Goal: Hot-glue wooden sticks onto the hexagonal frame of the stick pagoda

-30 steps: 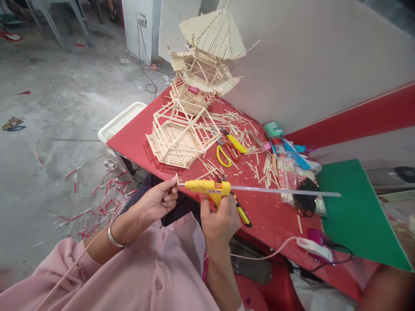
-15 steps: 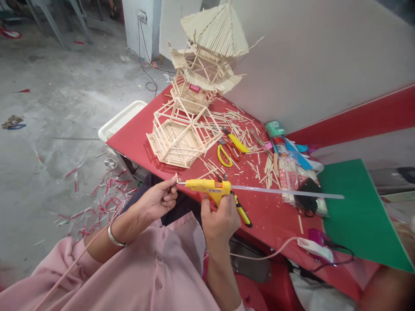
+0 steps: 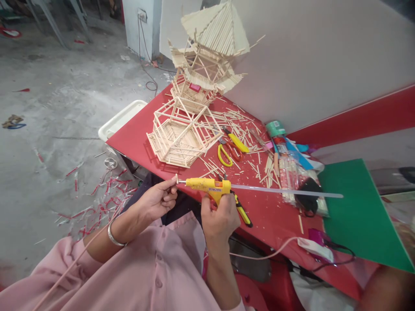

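Observation:
My right hand (image 3: 221, 218) grips a yellow hot glue gun (image 3: 207, 185) by its handle, with a long clear glue stick (image 3: 285, 191) sticking out of its back. The nozzle points left, at the fingertips of my left hand (image 3: 158, 199). Those fingertips pinch a small piece of wooden stick (image 3: 177, 178), mostly hidden by the fingers; the nozzle tip is at or very near it. Just beyond my hands, an open hexagonal frame of wooden sticks (image 3: 177, 142) sits on the red table (image 3: 132, 144). Behind it rises a tiered stick pagoda (image 3: 217, 34) with a pointed roof.
Yellow-handled scissors (image 3: 225, 156), pliers (image 3: 237, 142) and loose sticks (image 3: 240, 119) lie right of the frame. A yellow cutter (image 3: 244, 214) rests near the table edge. Bagged sticks (image 3: 288, 172) and a green board (image 3: 359, 207) are at right. Plastic wrappers (image 3: 103, 207) litter the floor.
The glue gun has shifted very slightly, its nozzle drawn a touch upward at the small stick piece. Otherwise both hands hold nearly the same place.

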The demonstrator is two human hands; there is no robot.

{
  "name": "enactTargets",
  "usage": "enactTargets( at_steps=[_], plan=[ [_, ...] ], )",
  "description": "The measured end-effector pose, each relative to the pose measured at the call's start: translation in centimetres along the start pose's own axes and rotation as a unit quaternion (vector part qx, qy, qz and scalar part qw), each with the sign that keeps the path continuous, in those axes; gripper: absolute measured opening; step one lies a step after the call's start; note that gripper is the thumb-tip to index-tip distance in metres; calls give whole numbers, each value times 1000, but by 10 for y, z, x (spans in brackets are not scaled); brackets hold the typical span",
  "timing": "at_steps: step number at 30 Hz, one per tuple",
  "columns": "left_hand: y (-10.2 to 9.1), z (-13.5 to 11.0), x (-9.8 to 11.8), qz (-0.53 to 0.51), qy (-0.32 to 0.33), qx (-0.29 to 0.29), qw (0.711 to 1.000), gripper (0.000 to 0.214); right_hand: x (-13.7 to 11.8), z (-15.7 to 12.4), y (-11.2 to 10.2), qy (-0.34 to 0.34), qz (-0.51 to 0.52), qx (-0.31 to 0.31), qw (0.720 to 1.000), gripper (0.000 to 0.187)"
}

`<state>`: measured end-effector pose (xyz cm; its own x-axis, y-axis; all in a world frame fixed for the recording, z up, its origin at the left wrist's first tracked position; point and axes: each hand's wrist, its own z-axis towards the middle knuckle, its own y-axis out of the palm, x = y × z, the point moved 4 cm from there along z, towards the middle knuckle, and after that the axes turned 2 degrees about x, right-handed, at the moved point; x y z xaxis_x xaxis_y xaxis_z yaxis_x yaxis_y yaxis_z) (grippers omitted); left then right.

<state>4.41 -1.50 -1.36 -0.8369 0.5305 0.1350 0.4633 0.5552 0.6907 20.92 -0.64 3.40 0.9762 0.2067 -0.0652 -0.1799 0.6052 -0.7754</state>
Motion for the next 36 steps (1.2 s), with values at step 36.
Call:
enactTargets(
  at_steps=[36],
  plan=[
    [5,18,37,-1,57,54,997,34,109,-20,1,101,-116,-177,972,45]
  ],
)
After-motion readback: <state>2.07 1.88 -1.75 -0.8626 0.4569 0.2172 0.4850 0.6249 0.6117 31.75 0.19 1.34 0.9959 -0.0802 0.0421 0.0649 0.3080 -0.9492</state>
